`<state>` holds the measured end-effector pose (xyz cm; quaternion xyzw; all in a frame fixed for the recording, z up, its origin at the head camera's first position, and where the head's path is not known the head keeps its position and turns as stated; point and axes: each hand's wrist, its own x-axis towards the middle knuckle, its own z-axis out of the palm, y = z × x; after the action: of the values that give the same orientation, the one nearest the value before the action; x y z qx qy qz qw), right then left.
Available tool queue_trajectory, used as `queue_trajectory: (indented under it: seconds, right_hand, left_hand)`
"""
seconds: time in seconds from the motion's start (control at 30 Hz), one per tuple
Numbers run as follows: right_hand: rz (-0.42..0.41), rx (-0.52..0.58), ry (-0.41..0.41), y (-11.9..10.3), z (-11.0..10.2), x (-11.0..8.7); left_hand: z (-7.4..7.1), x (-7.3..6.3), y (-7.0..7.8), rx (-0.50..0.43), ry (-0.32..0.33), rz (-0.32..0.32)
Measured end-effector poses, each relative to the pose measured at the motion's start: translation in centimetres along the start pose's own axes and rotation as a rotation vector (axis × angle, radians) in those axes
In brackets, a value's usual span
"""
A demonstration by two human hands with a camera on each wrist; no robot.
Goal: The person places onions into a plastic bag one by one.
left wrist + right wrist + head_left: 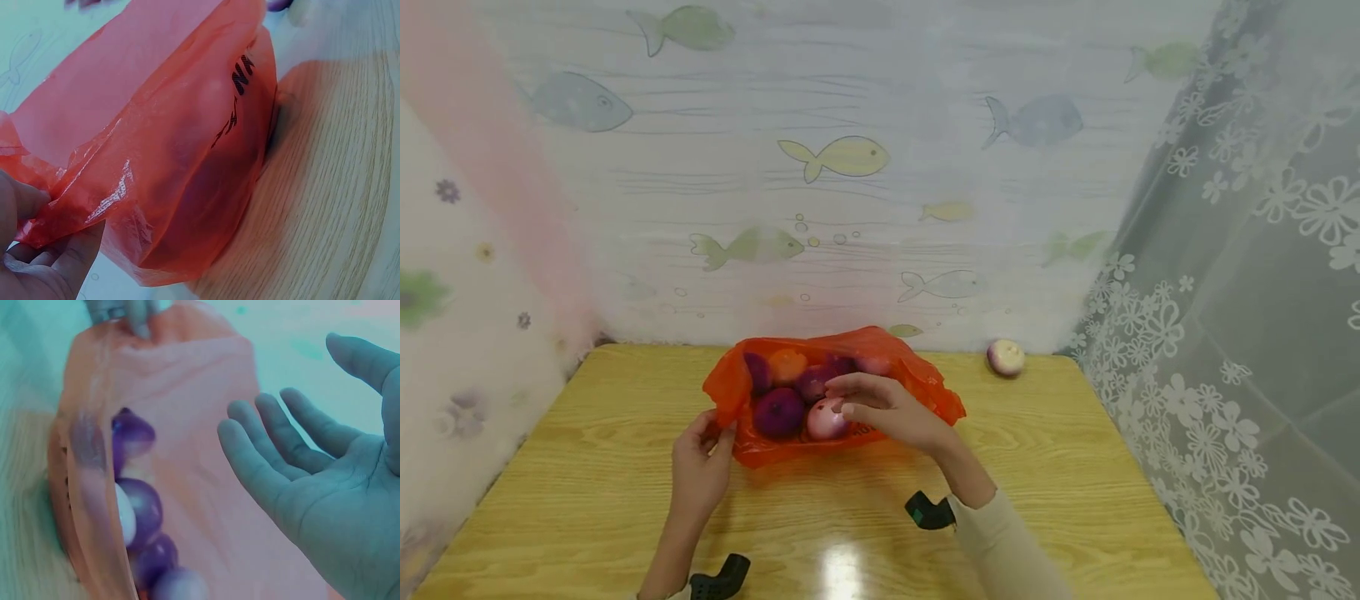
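Observation:
A red plastic bag point(868, 337) lies on its side with its mouth gaping, several purple onions point(778, 412) inside. One paler pinkish onion point(827, 419) sits at the front of the group. My left hand point(700, 467) pinches the bag's left edge between thumb and fingers; in the left wrist view the film point(181, 156) bunches at the left hand point(47, 250). Over the right part of the opening hovers my right hand point(895, 410), holding nothing. Its fingers look spread and relaxed in the right wrist view, with the onions point(140, 512) beside that hand point(337, 481).
A single onion point(1005, 357), white on top and purple below, rests at the back right of the wooden table point(1037, 467). Behind the table stands a wall point(850, 275) covered with fish drawings. A flowered translucent curtain point(1225, 333) hangs along the right side.

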<state>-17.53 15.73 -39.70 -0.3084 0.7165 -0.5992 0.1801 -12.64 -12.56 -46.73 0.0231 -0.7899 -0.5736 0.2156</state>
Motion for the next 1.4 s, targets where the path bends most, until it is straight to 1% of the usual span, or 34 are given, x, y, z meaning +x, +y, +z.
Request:
queue_trajectory:
  seconds: [0.13, 0.27, 0.4, 0.5, 0.57, 0.67, 0.8, 0.9, 1.07, 1.2, 1.3, 1.4]
  right_hand:
    - [-0.068, 0.067, 0.056, 0.2, -0.8, -3.2]
    - [-0.186, 0.106, 0.146, 0.5, -2.2, -5.9]
    - [-0.291, 0.09, 0.278, 0.7, -4.0, -8.2]
    - [-0.316, 0.08, 0.405, 1.3, -5.4, -9.5]
    - [-0.309, 0.072, 0.489, 1.9, -6.2, -10.3]
    - [-0.267, 0.069, 0.596, 3.3, -7.5, -11.1]
    - [-0.173, 0.086, 0.722, 5.6, -9.2, -11.9]
    - [-0.078, 0.092, 0.82, 7.5, -10.3, -12.2]
    - [0.106, 0.107, 0.958, 10.6, -12.3, -12.3]
    - [0.212, 0.095, 1.03, 12.6, -13.9, -12.3]
    - [0.258, 0.047, 1.061, 13.5, -15.1, -12.2]
    - [0.292, -0.013, 1.067, 14.2, -16.1, -12.0]
  left_hand:
    - [0.1, -0.1, -0.1, -0.007, 0.006, 0.023]
    - [0.1, -0.2, -0.1, -0.023, 0.013, 0.045]
    - [0.0, -0.2, 0.0, -0.024, 0.01, 0.037]
    - [0.0, -0.1, 0.0, -0.017, 0.002, 0.015]
    - [0.0, -0.1, 0.0, -0.011, -0.002, 0.006]
    - [0.0, 0.0, -0.1, -0.009, -0.004, 0.007]
    - [-0.1, 0.0, -0.1, -0.016, -0.009, 0.009]
    - [-0.1, 0.0, -0.1, -0.019, -0.013, 0.004]
    - [-0.3, 0.0, 0.0, -0.018, -0.02, -0.005]
    - [-0.3, -0.1, -0.1, -0.02, -0.024, -0.004]
    - [-0.3, 0.0, -0.2, -0.018, -0.019, 0.006]
    - [-0.2, 0.0, -0.4, -0.019, -0.011, 0.015]
